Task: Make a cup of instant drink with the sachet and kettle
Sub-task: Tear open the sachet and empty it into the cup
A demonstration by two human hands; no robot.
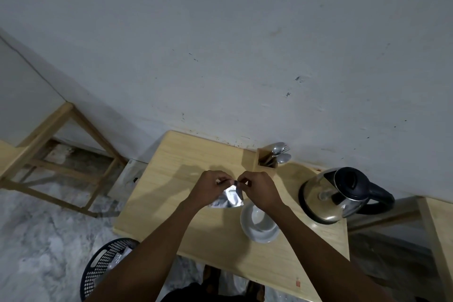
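1. Pale wooden worktop (186,154) stands against a scuffed grey wall (245,44).
2. Left hand (208,187) and right hand (258,186) both pinch the top edge of the silver sachet (229,197), held above the worktop centre.
3. White cup (259,223) sits just at the sachet's 5 o'clock.
4. Steel kettle (331,193) stands at the cup's 2 o'clock.
5. Spoon holder (267,158) is at 12 o'clock by the wall.

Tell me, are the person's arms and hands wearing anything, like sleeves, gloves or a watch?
No. Both arms are bare all the way to the bottom of the picture, with no sleeves showing. The left hand and right hand have no gloves, and I see no watch, bracelet or ring, though the picture is dim, so a thin ring could be missed.
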